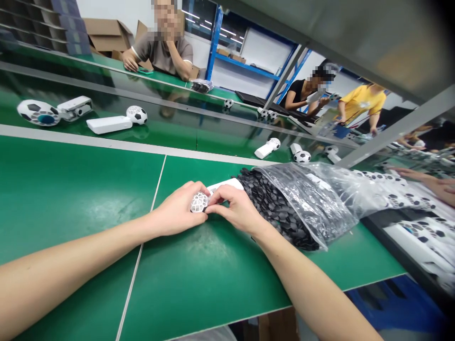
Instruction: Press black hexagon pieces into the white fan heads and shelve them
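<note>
My left hand (181, 208) is wrapped round the white latticed ball end (199, 202) of a white device, whose flat body (227, 183) extends to the right behind my fingers. At the ball's right side my right hand (232, 206) pinches with thumb and forefinger; a small dark bit shows at the fingertips, too small to make out fully. Just right of my right hand, a clear plastic bag (316, 199) lies on its side with many small black pieces (277, 208) spilling from its mouth onto the green table (199, 274).
Football-patterned white devices (117, 122) lie on the green conveyor (192, 135) beyond the table. A black tray (387, 237) of similar devices is at the right, near another person's hand (423, 180). People (161, 52) sit across the line. A metal post (398, 128) slants at the right.
</note>
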The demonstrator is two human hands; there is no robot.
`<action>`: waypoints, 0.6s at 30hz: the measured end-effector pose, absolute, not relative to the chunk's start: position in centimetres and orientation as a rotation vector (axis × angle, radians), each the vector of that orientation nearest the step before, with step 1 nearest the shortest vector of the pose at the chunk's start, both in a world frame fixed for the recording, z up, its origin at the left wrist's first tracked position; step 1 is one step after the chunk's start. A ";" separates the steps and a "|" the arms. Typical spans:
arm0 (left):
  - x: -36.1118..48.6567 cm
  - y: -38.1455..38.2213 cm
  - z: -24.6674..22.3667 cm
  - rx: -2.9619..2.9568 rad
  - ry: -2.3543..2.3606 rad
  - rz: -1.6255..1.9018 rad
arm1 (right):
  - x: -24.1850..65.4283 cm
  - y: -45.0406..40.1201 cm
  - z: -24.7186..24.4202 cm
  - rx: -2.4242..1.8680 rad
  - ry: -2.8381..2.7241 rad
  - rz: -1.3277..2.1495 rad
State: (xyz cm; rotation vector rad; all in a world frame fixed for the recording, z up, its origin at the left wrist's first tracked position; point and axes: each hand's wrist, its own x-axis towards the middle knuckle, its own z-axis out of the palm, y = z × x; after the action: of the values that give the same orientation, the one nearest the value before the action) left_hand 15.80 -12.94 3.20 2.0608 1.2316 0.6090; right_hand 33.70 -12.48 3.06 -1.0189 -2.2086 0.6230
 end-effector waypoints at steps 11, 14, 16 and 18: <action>13.1 -9.5 4.5 2.013 1.385 0.749 | 37.1 -11.6 3.9 -1.629 -2.116 -0.068; 11.4 -4.8 4.8 2.010 1.543 0.876 | 38.5 -11.2 2.7 -1.872 -2.237 -0.252; 10.4 -1.3 4.4 1.989 1.653 0.943 | 39.2 -10.9 1.8 -1.914 -2.325 -0.261; 9.5 1.8 3.7 1.972 1.754 0.991 | 39.7 -10.5 0.9 -1.882 -2.400 -0.184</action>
State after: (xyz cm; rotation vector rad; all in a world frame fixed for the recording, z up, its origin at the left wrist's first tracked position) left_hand 9.48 1.76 3.73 1.9715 1.7544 0.9913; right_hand 39.73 -10.50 0.92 -1.8819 -2.3999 -0.1840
